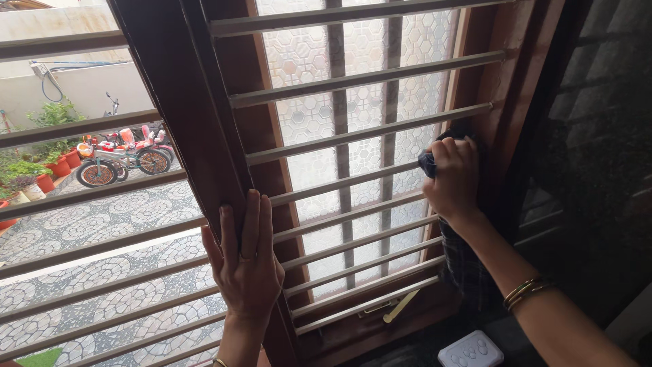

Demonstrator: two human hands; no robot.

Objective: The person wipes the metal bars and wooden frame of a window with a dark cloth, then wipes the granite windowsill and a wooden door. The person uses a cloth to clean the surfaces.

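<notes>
My left hand [246, 261] rests flat with fingers together against the dark wooden window post [183, 115], low on its front face. My right hand [454, 178] is closed on a dark checked cloth [464, 268], pressing it against the right side of the wooden frame [502, 88] beside the patterned frosted glass pane [319, 122]. The cloth hangs down below my wrist. Horizontal metal grille bars [360, 80] cross the window in front of the glass. Gold bangles sit on my right forearm.
On the left, the open window looks through bars onto a patterned paved yard [102, 224] with bicycles [119, 163] and potted plants [41, 178]. A white object with round bumps [470, 351] lies on the sill below. A dark wall [598, 170] stands at right.
</notes>
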